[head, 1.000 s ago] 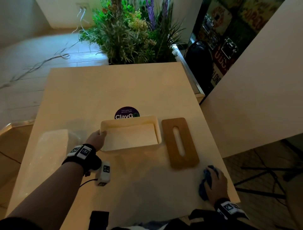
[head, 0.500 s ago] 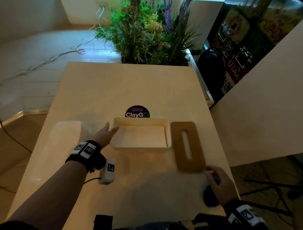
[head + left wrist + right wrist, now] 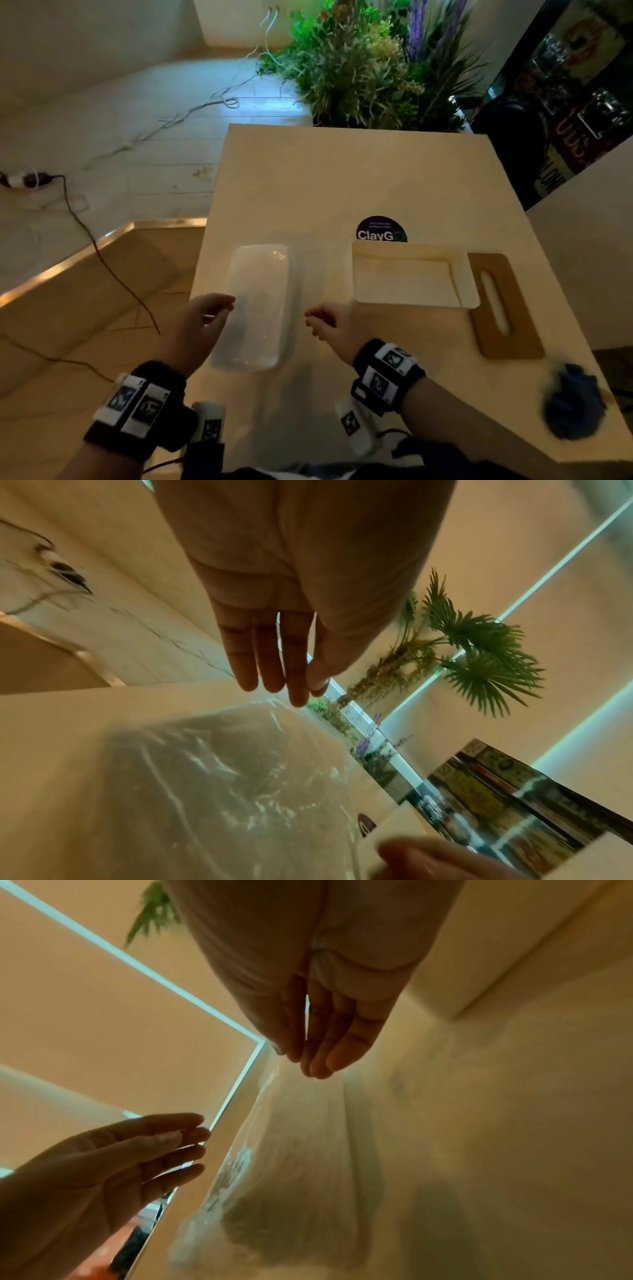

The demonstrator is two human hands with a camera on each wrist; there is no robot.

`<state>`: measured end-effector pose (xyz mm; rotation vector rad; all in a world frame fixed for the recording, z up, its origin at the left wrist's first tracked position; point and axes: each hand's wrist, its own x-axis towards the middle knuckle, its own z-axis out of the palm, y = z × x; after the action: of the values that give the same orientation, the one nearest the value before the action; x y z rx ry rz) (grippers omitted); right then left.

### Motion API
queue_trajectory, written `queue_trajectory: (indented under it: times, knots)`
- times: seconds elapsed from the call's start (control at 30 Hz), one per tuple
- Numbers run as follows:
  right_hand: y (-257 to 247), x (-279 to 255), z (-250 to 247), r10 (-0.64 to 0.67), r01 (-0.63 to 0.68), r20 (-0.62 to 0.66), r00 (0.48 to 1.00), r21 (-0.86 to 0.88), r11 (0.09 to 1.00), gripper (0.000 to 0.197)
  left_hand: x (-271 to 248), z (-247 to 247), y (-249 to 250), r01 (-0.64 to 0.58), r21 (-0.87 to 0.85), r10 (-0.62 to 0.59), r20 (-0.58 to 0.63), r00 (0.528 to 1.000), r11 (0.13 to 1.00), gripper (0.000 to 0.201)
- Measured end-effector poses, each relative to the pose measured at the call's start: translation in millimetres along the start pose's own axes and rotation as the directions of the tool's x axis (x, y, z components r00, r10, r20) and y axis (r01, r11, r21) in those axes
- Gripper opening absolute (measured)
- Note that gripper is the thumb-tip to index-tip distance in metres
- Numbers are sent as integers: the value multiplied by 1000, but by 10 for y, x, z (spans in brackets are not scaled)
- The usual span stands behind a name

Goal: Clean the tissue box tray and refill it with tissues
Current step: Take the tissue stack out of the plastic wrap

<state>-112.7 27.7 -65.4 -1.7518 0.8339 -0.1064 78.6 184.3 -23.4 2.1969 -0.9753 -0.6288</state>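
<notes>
Between the slack, empty left hand [image 3: 197, 325] and right hand [image 3: 334, 325] lies the wrapped tissue pack [image 3: 257, 305], untouched.

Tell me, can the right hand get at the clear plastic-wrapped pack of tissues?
Probably yes: the right hand hovers open beside the clear plastic-wrapped pack of tissues, nothing between them; the left hand flanks the other side.

Left hand [image 3: 197, 329] left the tray [image 3: 411, 274], right hand [image 3: 334, 325] let go of the blue cloth [image 3: 570, 401], both moved beside the wrapped tissue pack [image 3: 257, 305], fingers relaxed.
</notes>
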Motion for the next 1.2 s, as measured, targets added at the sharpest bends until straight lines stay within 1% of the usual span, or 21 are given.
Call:
queue_trajectory:
  times: [0.07, 0.13, 0.23, 0.3, 0.37, 0.47, 0.53, 0.6, 0.67, 0.7, 0.77, 0.8, 0.87, 0.93, 1.0, 1.03, 1.07, 1.1, 1.17, 1.2]
  knots:
    - [-53, 125, 183, 81, -75, -54, 995, 99, 992, 21, 104, 89, -29, -99, 48, 96, 51, 994, 994, 22]
    - [-98, 221, 337, 164, -150, -65, 984, 179, 972, 22, 189, 201, -2, -202, 114, 188, 121, 975, 973, 24]
    - [-125, 270, 474, 212, -189, -75, 974, 234, 954, 13, 289, 395, 129, -309, 186, 262, 240, 935, 933, 28]
    - [-105, 298, 516, 245, -207, -103, 964, 287, 935, 6, 355, 497, 198, -345, 220, 279, 283, 918, 912, 28]
    - [-65, 312, 528, 279, -232, -110, 954, 321, 918, 5, 406, 566, 207, -351, 265, 263, 315, 912, 898, 28]
    - [-2, 318, 511, 326, -279, -67, 943, 378, 883, 13, 428, 634, 175, -339, 286, 244, 320, 915, 896, 27]
    - [-6, 314, 478, 342, -300, -48, 938, 376, 877, 16, 415, 652, 164, -343, 270, 251, 321, 913, 900, 28]
    - [-66, 296, 404, 317, -285, -74, 946, 280, 917, 12, 392, 644, 164, -346, 235, 268, 308, 913, 909, 31]
    - [-177, 254, 314, 214, -194, -128, 968, 153, 969, 6, 356, 606, 193, -336, 196, 269, 303, 914, 921, 39]
    - [-250, 231, 279, 148, -131, -147, 978, 119, 984, 3, 336, 577, 215, -337, 173, 279, 292, 915, 925, 41]
    - [-387, 194, 222, 39, -19, -159, 986, 123, 992, 4, 307, 497, 271, -350, 99, 324, 215, 921, 931, 33]
    - [-434, 182, 205, 12, 15, -172, 985, 151, 988, 6, 297, 431, 293, -349, 63, 336, 160, 928, 935, 28]
    - [-448, 178, 181, 21, 28, -223, 975, 216, 976, 7, 288, 246, 272, -305, 17, 303, 58, 951, 952, 29]
    - [-375, 185, 175, 70, -10, -259, 963, 224, 974, 9, 301, -22, 144, -243, -38, 241, -52, 969, 969, 35]
    - [-259, 170, 209, 126, -85, -233, 964, 180, 980, 10, 319, -294, -56, -142, -122, 125, -142, 982, 982, 38]
    - [-205, 164, 240, 154, -123, -200, 968, 157, 980, 10, 344, -396, -185, -61, -172, 34, -156, 987, 983, 39]
    - [-162, 156, 279, 178, -156, -161, 971, 141, 978, 10, 369, -468, -316, 37, -220, -69, -139, 988, 975, 40]
    - [-128, 149, 321, 197, -181, -127, 972, 130, 975, 10, 405, -497, -462, 151, -257, -181, -97, 979, 955, 41]
    - [-102, 146, 396, 232, -220, -93, 968, 123, 968, 10, 479, -458, -741, 361, -302, -378, 2, 926, 882, 39]
    - [-101, 154, 423, 251, -240, -91, 964, 122, 963, 11, 506, -406, -858, 422, -298, -433, 30, 901, 856, 36]
